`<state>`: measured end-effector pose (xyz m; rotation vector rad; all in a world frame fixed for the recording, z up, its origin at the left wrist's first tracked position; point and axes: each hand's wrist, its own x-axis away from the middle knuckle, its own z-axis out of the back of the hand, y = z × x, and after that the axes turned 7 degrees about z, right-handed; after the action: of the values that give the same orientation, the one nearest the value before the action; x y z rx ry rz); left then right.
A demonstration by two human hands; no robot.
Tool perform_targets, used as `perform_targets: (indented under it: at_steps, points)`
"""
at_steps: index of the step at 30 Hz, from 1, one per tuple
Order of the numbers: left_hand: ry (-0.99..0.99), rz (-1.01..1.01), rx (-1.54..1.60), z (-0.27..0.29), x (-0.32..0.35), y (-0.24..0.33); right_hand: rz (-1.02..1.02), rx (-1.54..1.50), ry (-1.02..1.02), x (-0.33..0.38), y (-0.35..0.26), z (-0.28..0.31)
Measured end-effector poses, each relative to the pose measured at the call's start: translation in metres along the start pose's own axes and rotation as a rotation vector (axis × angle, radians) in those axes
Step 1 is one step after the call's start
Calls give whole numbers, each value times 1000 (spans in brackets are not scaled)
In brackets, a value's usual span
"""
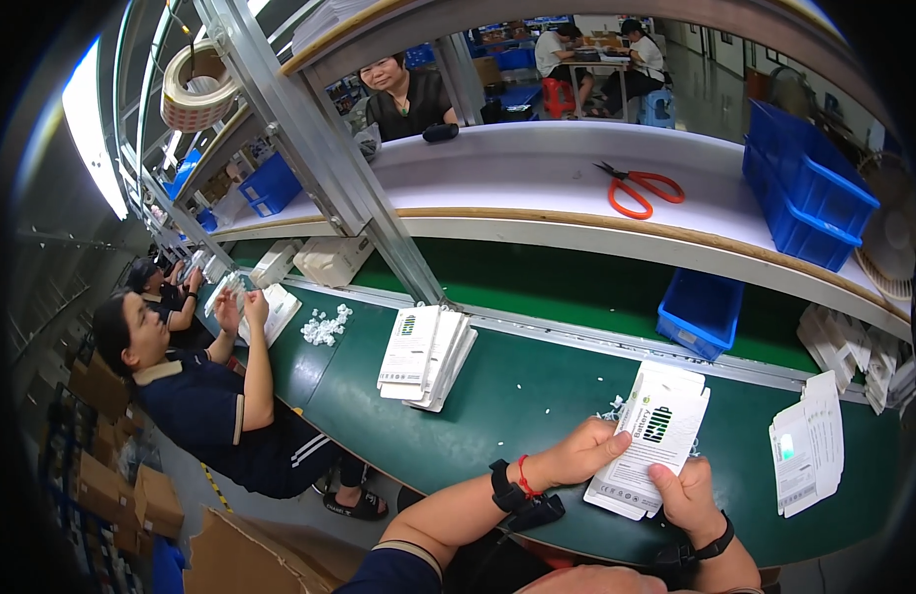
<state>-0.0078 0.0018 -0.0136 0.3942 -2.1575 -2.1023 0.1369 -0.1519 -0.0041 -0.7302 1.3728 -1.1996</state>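
I hold a flat white carton [631, 465] with green and black print over the near edge of the green bench. More than one edge shows at its lower end, so it may be a small stack. My left hand [588, 453] grips its left side, thumb on the front face. At the lower right side my right hand [687, 500] pinches it, also thumb on top; the fingers behind are hidden. Small clear-white bits [612, 408] lie partly behind the carton. Left of my hands is a pile of similar flat cartons [410, 346]. More cartons [809, 450] lie fanned at the right.
A blue bin [700, 309] stands beyond my hands, under a white shelf [537, 163] holding red-handled scissors [641, 188] and stacked blue bins [809, 188]. A metal post [379, 223] rises at the bench's back. At left a co-worker [210, 396] handles cartons beside a heap of clear-white pieces [324, 325].
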Motion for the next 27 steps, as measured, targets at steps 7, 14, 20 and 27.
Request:
perform_targets:
  at_steps: [7,14,20,27]
  points:
    - [24,0,14,-5,1,-6,-1,-126,16,2,0,-6]
    - [-20,148,68,-2,5,0,-55,-203,-4,2,1,-7]
    - [-56,159,73,-2,1,4,-140,-298,-68,9,17,9]
    - [-118,132,-72,-4,2,-6,-196,-347,128,3,7,6]
